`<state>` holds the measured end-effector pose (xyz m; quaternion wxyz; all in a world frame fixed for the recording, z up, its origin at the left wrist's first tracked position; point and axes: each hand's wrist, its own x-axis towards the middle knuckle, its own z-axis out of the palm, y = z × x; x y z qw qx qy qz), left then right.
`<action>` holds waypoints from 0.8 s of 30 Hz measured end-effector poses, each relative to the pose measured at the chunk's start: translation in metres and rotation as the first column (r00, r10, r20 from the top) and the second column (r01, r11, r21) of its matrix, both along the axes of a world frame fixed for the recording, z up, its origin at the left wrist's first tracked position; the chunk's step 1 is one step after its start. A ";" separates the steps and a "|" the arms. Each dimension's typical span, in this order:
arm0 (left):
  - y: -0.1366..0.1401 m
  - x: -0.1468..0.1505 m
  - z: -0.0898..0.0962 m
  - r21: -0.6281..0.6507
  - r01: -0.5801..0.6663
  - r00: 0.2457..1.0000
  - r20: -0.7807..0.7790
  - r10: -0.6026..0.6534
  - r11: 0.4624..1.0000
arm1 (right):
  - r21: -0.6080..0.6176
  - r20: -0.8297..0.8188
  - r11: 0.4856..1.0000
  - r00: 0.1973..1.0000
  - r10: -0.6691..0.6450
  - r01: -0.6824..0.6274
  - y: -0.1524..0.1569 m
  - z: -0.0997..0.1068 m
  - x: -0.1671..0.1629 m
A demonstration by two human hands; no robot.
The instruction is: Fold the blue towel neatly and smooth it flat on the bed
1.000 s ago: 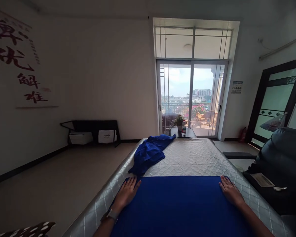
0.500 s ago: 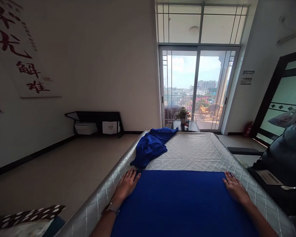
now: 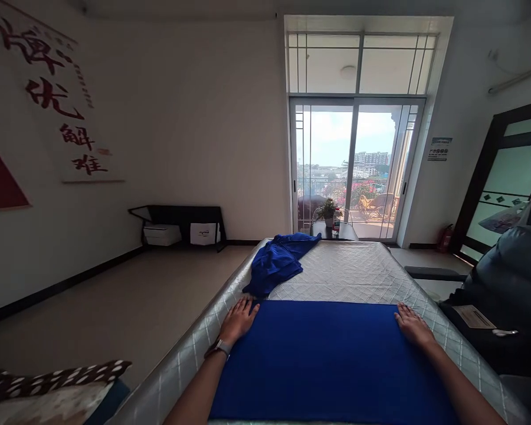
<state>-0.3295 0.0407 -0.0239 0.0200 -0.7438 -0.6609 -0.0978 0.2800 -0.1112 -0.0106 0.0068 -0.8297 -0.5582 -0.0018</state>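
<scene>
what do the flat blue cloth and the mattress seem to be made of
Flat blue cloth: probably fabric, matte, from its even, non-glossy surface; fiber unclear.
Mattress: apparently quilted fabric, from its diamond pattern; the silvery side's sheen looks satin-like, possibly synthetic.

Left of the white-framed sliding glass door [image 3: 353,177], red brushed characters [image 3: 52,97] ending in “解难” can be read on a long white scroll [image 3: 64,115]; print on the rectangular notice [image 3: 440,149] right of that door cannot be read.
</scene>
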 end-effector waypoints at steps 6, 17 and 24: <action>-0.004 0.000 0.006 0.014 -0.014 1.000 0.004 0.014 1.000 | 0.017 -0.008 0.999 0.999 -0.039 0.039 -0.004 0.012 -0.010; -0.061 0.162 0.042 0.118 0.412 0.910 -0.004 -0.415 0.903 | 0.125 -0.063 0.927 0.929 0.364 -0.354 0.033 0.030 -0.185; -0.077 0.238 0.026 0.071 0.494 0.864 0.074 -0.499 0.867 | 0.108 -0.121 0.885 0.877 0.465 -0.454 0.050 0.016 -0.241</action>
